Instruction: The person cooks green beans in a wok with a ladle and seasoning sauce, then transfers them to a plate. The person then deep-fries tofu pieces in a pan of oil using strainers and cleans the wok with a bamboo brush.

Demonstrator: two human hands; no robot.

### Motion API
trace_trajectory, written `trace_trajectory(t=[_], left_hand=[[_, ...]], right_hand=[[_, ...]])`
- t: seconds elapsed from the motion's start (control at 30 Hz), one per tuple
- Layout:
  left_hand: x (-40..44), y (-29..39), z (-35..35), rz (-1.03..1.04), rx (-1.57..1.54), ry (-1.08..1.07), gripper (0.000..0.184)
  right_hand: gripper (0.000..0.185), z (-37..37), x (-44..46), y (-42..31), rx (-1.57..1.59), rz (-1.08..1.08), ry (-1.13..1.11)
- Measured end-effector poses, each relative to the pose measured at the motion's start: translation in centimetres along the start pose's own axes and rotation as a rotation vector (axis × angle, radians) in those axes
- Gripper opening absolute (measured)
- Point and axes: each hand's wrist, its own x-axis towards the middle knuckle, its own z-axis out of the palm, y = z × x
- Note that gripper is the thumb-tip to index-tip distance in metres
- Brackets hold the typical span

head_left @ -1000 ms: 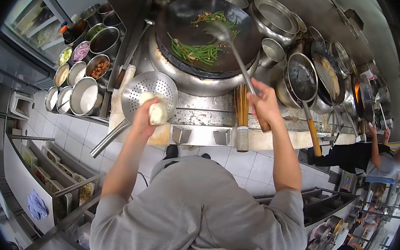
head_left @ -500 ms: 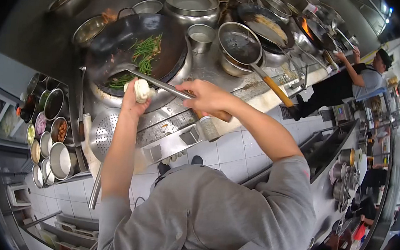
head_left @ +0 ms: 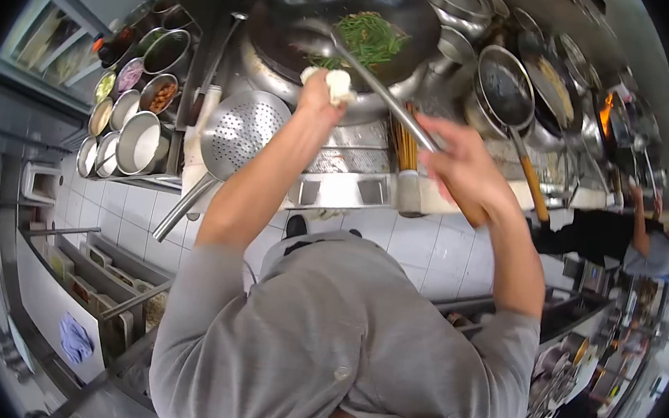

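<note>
Gripping the ladle right now, my right hand has its fingers wrapped round the long handle, the wooden end poking out below my palm! From there the metal shaft slants up and to the left, over the near rim of the big dark wok, and the ladle's head is down inside it, a little blurred. And there are the green beans, heaped in the wok just to the right of that head, with a few more strands lying nearer the front edge.

Over on the other side, my left hand has its fingers closed on a bunched white cloth, right by the wok's near edge; whether cloth and metal touch, I can't tell. My left forearm reaches up past the perforated strainer, which lies on the counter, its handle jutting toward the floor. Between my arms stands the bamboo brush, bristles up, just left of my right hand.

Further right, a wooden-handled pan-shaped strainer sits on a pot, and beyond it a flame glows orange! At far left, metal tubs crowd together, and away to the right another person is at the same line.
</note>
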Motion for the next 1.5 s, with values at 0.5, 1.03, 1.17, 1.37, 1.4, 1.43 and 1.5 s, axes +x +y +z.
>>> trace_trajectory(t=[0.5, 1.03, 1.17, 1.37, 1.4, 1.43, 1.5], left_hand=[[-10.6, -0.7, -0.5, 0.051, -0.012, -0.080, 0.014], [4.4, 2.7, -1.4, -0.010, 0.284, -0.008, 0.018], [5.2, 2.4, -2.0, -0.022, 0.340, -0.040, 0.019], [2.7, 3.1, -1.5, -0.092, 0.329, -0.117, 0.023], [2.8, 3.1, -1.5, -0.079, 0.313, -0.123, 0.023], [3.1, 3.0, -1.6, -0.068, 0.299, -0.112, 0.023], [3.7, 2.6, -1.7, -0.045, 0.269, -0.091, 0.023]], right_hand=[[0.056, -1.1, 4.7, -0.3, -0.209, -0.084, 0.102], [0.066, 3.8, 13.4, 8.8, 0.318, -0.063, 0.420], [0.061, 2.7, 11.0, 7.7, 0.213, -0.044, 0.208], [0.053, 0.8, 4.4, 4.9, -0.374, -0.057, 0.195], [0.053, 0.7, 4.3, 4.3, -0.340, 0.026, 0.160], [0.053, 0.6, 6.1, 5.5, -0.405, -0.118, 0.200], [0.055, 0.6, 11.5, 7.4, -0.399, -0.248, 0.250]])
